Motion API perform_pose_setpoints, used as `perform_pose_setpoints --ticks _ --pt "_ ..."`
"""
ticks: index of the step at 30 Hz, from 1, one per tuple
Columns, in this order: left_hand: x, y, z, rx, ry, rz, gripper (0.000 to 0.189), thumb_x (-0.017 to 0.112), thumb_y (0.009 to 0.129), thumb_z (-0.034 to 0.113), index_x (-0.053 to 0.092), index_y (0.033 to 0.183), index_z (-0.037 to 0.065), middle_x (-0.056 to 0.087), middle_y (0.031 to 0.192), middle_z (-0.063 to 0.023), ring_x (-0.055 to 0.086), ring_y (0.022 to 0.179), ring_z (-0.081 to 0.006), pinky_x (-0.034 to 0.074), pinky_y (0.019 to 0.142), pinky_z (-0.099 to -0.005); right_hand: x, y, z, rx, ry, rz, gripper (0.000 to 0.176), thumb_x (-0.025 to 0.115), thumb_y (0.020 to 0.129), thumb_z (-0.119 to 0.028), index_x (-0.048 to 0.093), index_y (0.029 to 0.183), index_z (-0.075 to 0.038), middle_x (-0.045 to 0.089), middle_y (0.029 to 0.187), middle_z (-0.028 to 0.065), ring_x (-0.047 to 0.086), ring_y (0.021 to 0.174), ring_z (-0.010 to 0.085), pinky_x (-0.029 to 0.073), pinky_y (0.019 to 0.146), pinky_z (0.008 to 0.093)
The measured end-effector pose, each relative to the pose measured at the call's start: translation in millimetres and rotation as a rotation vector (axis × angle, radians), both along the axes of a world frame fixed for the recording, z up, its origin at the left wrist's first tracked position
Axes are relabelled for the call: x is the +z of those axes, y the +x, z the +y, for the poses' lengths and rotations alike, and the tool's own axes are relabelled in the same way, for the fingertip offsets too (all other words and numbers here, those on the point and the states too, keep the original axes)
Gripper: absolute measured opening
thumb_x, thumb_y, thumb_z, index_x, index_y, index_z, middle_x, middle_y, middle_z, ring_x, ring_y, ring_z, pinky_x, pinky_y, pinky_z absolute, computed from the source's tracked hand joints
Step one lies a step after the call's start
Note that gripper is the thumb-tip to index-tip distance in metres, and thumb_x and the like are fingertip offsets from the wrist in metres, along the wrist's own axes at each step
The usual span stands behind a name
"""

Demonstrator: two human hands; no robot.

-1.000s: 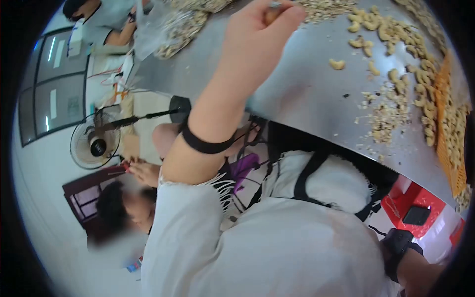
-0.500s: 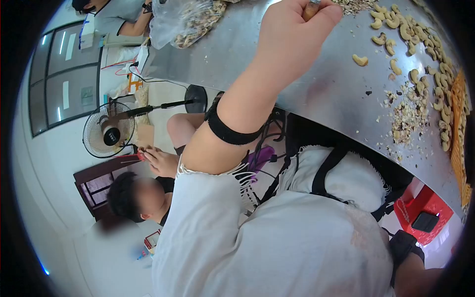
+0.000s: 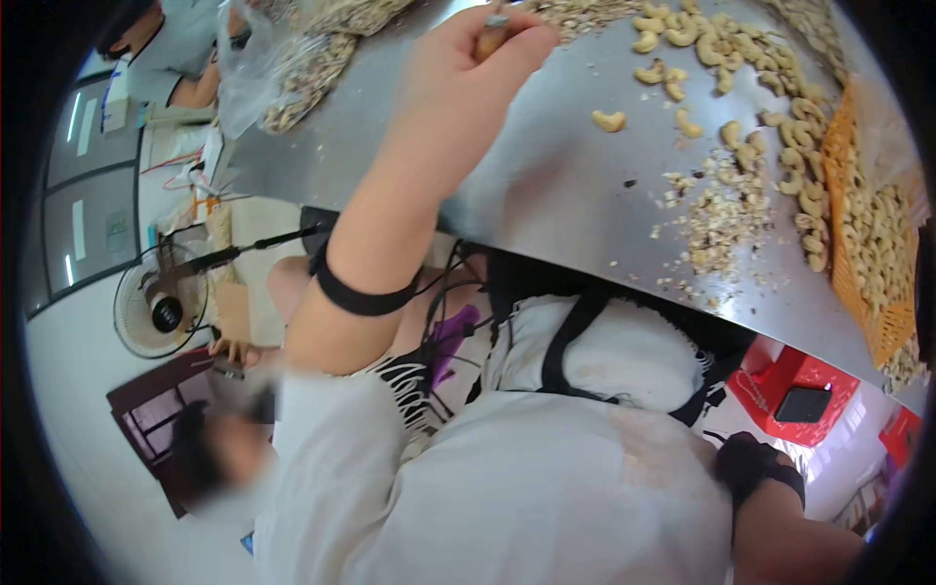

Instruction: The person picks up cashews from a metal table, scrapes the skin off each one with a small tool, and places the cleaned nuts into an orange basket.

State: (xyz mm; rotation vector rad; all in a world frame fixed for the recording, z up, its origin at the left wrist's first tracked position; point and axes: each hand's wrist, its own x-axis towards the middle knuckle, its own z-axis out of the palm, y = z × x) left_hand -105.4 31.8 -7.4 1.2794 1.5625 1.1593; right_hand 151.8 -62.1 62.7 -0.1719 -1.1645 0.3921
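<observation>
My left hand [image 3: 458, 83], with a black band round the forearm, is closed over the metal table on a wooden-handled tool [image 3: 490, 39]. Only a short piece of the handle and its metal end show; the rest is hidden. Just beyond the fingers lies a heap of nut fragments [image 3: 585, 14]. Whole pale cashews [image 3: 751, 49] are spread to the right, with one single cashew [image 3: 609, 121] nearer the hand. My right hand [image 3: 749, 466] hangs low at my right side, covered in black, beside my lap. Its fingers cannot be made out.
An orange mesh bag of cashews [image 3: 837, 195] lies at the table's right end, near crumbs [image 3: 721, 219]. A clear plastic bag of pieces [image 3: 302, 83] is at the far left. A phone [image 3: 803, 404] rests on a red stool [image 3: 834, 375]. Left are a fan [image 3: 161, 302] and two people.
The view has swung, so the table and my left arm appear further left and more of the mesh bag shows. My left hand still grips the tool. The seated person's hand has lowered.
</observation>
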Motion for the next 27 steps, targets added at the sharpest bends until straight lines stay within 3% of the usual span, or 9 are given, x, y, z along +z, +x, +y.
perform_pose_setpoints --ticks 2,5,8,11,16,18,23,27 --pt "-0.8 1.3 1.2 0.0 -0.01 -0.011 0.016 0.054 0.079 0.016 0.058 0.087 0.002 0.048 0.066 0.0021 0.032 0.047 -0.0001 0.023 0.04 -0.0154 4.1 10.6 -5.8 -0.002 -0.126 -0.178 0.02 0.051 0.079 -0.014 0.052 0.095 -0.002 0.055 0.093 0.0078 0.049 0.085 0.0177 0.039 0.076 0.0264" --pt "-2.0 1.6 2.8 0.003 0.004 -0.019 0.015 0.054 0.079 0.015 0.058 0.087 0.003 0.048 0.066 0.002 0.032 0.046 0.0006 0.023 0.04 -0.0144 1.8 5.4 -3.3 -0.107 -0.073 -0.141 0.022 0.051 0.078 -0.014 0.052 0.097 -0.003 0.055 0.094 0.0073 0.049 0.084 0.0181 0.038 0.076 0.0269" --pt "-6.0 -0.4 3.6 -0.027 0.009 0.085 0.015 0.055 0.079 0.016 0.058 0.087 0.004 0.048 0.065 0.0027 0.032 0.047 0.0012 0.023 0.04 -0.0141 1.9 4.1 -3.1 -0.058 -0.111 -0.138 0.023 0.052 0.078 -0.015 0.052 0.098 -0.004 0.055 0.094 0.0071 0.049 0.084 0.0182 0.038 0.076 0.0273" --pt "-7.2 -0.7 2.1 -0.088 -0.012 0.193 0.016 0.055 0.079 0.017 0.058 0.088 0.004 0.048 0.063 0.0046 0.033 0.048 0.001 0.024 0.041 -0.0152 5.6 55.8 -19.7 -0.067 -0.1 -0.189 0.025 0.052 0.078 -0.015 0.051 0.101 -0.005 0.054 0.098 0.0055 0.049 0.084 0.0175 0.038 0.074 0.0269" --pt "-12.3 0.1 0.8 -0.254 -0.103 0.362 0.02 0.056 0.078 0.018 0.058 0.088 0.002 0.048 0.061 0.0064 0.04 0.054 -0.0023 0.032 0.048 -0.0189 2.9 -3.3 6.7 -0.183 -0.084 -0.119 0.029 0.051 0.078 -0.016 0.048 0.105 -0.006 0.051 0.104 0.0025 0.049 0.085 0.0157 0.037 0.072 0.027" --pt "-9.5 3.5 -0.1 -0.293 -0.189 0.479 0.018 0.057 0.077 0.018 0.058 0.088 0.004 0.048 0.059 0.0038 0.042 0.056 -0.0036 0.034 0.05 -0.0202 1.8 -8.1 7.6 -0.214 -0.087 -0.106 0.03 0.051 0.078 -0.016 0.047 0.106 -0.006 0.05 0.105 0.0017 0.048 0.086 0.0152 0.037 0.072 0.027" --pt "-35.1 6.4 -3.3 -0.33 -0.036 0.667 0.019 0.058 0.074 0.018 0.058 0.089 0.007 0.045 0.055 -0.0018 0.043 0.055 -0.0087 0.036 0.05 -0.0231 0.3 -11.4 7.4 0.091 -0.078 0.016 0.031 0.049 0.08 -0.017 0.047 0.108 -0.007 0.05 0.106 0.0019 0.048 0.087 0.0154 0.037 0.072 0.0274" --pt "-39.5 15.3 -4.5 -0.332 0.066 0.788 0.022 0.059 0.072 0.02 0.057 0.09 0.007 0.051 0.063 -0.0067 0.05 0.058 -0.0184 0.041 0.055 -0.029 0.2 -9.4 5.3 -0.141 -0.16 -0.159 0.031 0.049 0.08 -0.018 0.046 0.109 -0.007 0.049 0.108 0.0024 0.048 0.087 0.0156 0.037 0.072 0.027"
